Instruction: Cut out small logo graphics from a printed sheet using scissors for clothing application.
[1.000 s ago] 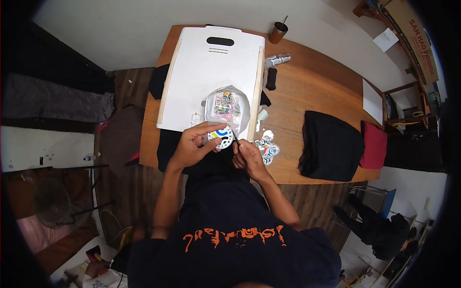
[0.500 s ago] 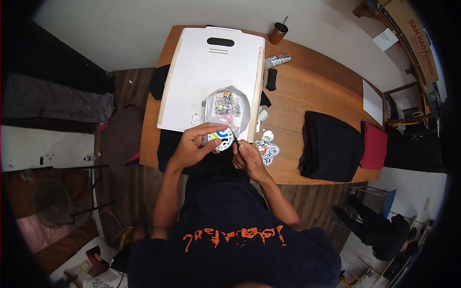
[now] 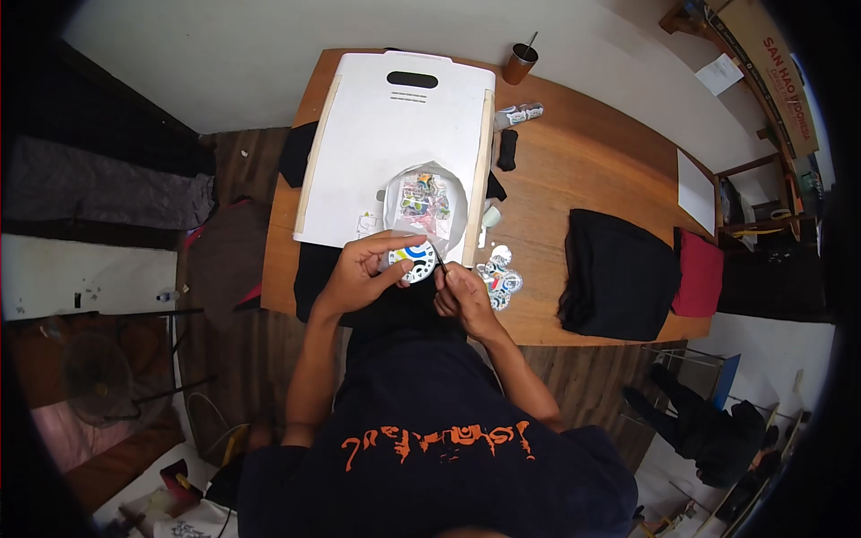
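Observation:
My left hand (image 3: pixel 363 273) pinches a round white sticker (image 3: pixel 413 265) printed with blue, black and yellow shapes, its thumb on the face and its index finger along the top edge. In my right hand (image 3: pixel 464 294) is a thin black pointed tool (image 3: pixel 440 258), its tip at the sticker's right rim; the fingers hide most of it, so its kind is unclear. Just beyond the hands, a whitish translucent bag or bowl (image 3: pixel 461 202) holds colourful stickers (image 3: pixel 424 199). Several cut-out stickers (image 3: pixel 499 280) lie in a heap right of my right hand.
A white board (image 3: pixel 377 134) with a handle slot lies on the wooden table (image 3: pixel 592 134). A brown cup (image 3: pixel 519 65), a clear roll (image 3: pixel 520 114) and a small black item (image 3: pixel 508 150) stand or lie beyond. Folded black cloth (image 3: pixel 619 273) and red cloth (image 3: pixel 698 272) sit at right.
The round sticker has turned slightly in my left hand. Both hands stay in nearly the same place, and the black tool remains at its rim.

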Demonstrator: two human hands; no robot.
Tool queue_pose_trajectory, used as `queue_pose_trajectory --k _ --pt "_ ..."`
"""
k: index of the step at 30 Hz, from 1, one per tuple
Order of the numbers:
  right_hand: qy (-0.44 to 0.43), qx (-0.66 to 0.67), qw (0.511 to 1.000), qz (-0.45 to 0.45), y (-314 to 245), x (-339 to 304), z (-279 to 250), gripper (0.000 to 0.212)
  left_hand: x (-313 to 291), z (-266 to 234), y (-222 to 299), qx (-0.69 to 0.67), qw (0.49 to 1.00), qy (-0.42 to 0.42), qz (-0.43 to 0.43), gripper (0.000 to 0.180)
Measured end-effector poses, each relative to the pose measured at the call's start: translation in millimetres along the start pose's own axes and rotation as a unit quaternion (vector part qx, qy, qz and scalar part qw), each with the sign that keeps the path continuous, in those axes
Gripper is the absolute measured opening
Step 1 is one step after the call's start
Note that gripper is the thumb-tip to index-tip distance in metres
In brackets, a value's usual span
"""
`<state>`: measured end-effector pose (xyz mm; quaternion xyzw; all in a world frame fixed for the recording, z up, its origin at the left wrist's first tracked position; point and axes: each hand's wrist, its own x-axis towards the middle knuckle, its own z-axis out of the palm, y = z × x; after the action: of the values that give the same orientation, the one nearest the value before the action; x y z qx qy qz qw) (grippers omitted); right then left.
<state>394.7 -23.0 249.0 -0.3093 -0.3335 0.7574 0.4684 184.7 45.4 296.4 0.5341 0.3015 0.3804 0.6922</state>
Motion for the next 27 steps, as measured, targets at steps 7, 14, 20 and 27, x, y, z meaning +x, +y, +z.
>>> queue_pose_trajectory --k 7,14,20,27 --pt "0.002 -0.009 1.000 -0.004 -0.2 0.2 -0.2 0.034 0.1 -1.1 -1.4 0.009 1.000 -0.006 -0.004 0.037" --pt "0.004 -0.007 1.000 -0.001 0.8 -0.7 -0.6 0.034 0.4 -0.9 0.5 0.004 1.000 -0.003 -0.009 0.037" --pt "0.001 -0.009 1.000 -0.004 0.4 -0.9 -0.8 0.033 0.8 -1.3 2.4 0.012 1.000 -0.009 -0.008 0.037" --pt "0.003 -0.007 1.000 -0.001 0.4 -1.4 -0.7 0.033 0.5 -3.4 1.3 0.012 1.000 -0.018 -0.010 0.035"
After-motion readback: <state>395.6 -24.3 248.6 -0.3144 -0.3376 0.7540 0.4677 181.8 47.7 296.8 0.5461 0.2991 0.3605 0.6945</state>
